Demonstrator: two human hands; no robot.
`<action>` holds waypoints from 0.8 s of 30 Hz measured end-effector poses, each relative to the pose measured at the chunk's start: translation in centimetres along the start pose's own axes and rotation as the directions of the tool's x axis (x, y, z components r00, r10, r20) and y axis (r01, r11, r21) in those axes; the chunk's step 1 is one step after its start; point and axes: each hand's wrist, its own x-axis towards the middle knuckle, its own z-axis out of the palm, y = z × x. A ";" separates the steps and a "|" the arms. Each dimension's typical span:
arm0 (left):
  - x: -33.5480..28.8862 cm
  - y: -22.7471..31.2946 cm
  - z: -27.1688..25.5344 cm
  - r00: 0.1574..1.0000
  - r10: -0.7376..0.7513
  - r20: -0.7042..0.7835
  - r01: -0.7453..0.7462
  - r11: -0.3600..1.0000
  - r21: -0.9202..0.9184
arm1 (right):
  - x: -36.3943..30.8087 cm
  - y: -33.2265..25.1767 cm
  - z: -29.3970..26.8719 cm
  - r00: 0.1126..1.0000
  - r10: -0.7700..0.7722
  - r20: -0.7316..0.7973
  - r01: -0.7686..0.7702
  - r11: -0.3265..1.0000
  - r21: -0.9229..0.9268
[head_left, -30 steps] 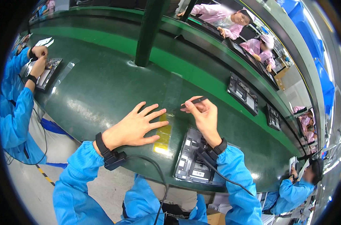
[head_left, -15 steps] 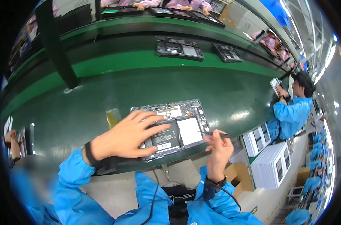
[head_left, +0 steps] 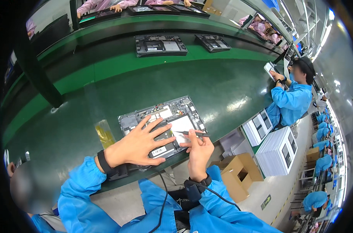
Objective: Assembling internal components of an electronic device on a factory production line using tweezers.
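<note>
An opened flat electronic device (head_left: 128,121) lies near the front edge of the green bench, showing a circuit board, a black battery (head_left: 163,150) and a white rectangular panel (head_left: 183,124). Across the battery rests my left hand (head_left: 135,144), palm down with fingers spread. My right hand (head_left: 201,150) pinches black tweezers (head_left: 199,134). Their tips reach onto the white panel, close to its border with the battery; whether they grip anything there is too small to tell. A yellow translucent strip (head_left: 104,134) lies left of the device.
Two similar opened devices (head_left: 161,46) sit on the green line beyond the bench. A dark post (head_left: 38,73) rises at the left. To the right are stacked white trays (head_left: 275,153), a cardboard box (head_left: 242,174) and a co-worker in blue (head_left: 291,95). A black cord (head_left: 163,194) hangs before me.
The view has shifted. My right hand has brought the tweezers leftward over the white panel, closer to my left hand, whose fingers now lie flatter over the battery.
</note>
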 end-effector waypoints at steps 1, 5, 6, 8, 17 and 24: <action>-0.1 -0.1 0.2 1.000 -0.007 -0.002 0.007 1.000 -0.005 | 0.0 0.3 0.2 1.000 -0.009 -0.003 0.009 1.000 -0.001; -0.1 -0.3 0.5 1.000 -0.003 -0.005 0.003 1.000 0.021 | -0.1 0.6 0.2 1.000 -0.028 -0.013 0.027 1.000 -0.013; -0.1 -0.2 0.4 1.000 -0.003 -0.004 0.003 1.000 0.029 | -0.2 0.7 0.2 0.999 -0.035 -0.018 0.035 0.999 -0.007; -0.2 -0.1 0.2 1.000 0.001 -0.019 -0.001 0.999 0.033 | -0.4 0.7 0.3 0.999 -0.039 -0.023 0.039 0.999 0.000; 0.0 0.1 0.3 1.000 -0.004 0.010 0.004 0.999 0.044 | -1.1 1.3 0.3 0.993 -0.105 -0.049 0.104 0.994 -0.011; -0.1 0.2 0.1 1.000 -0.009 0.011 0.008 0.999 0.040 | -1.5 1.4 0.7 0.991 -0.116 -0.063 0.117 0.993 0.008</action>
